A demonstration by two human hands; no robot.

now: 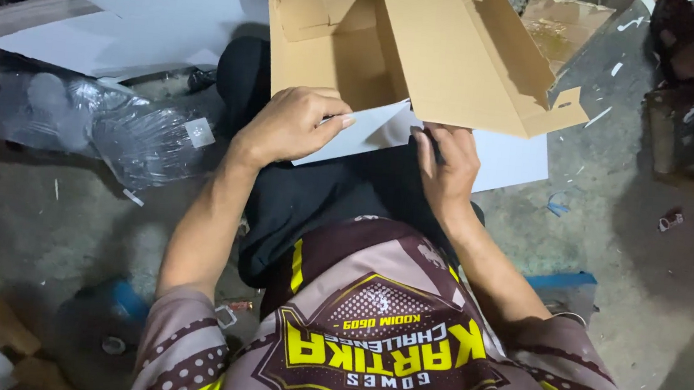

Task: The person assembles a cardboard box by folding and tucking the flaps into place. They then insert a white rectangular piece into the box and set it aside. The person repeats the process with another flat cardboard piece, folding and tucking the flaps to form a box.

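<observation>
Leftward, I see crumpled clear plastic wrap on the floor. My left hand pinches the white flat card flap on my lap, fingers curled. The half-folded brown cardboard box covers its far edge. My right hand presses beneath; its fingertips are hidden.

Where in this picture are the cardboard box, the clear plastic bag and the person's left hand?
cardboard box (pixel 451 54): head view, on its inner brown wall.
clear plastic bag (pixel 130 138): head view, on its crinkled middle.
left hand (pixel 290 123): head view, on the back of the hand.
</observation>
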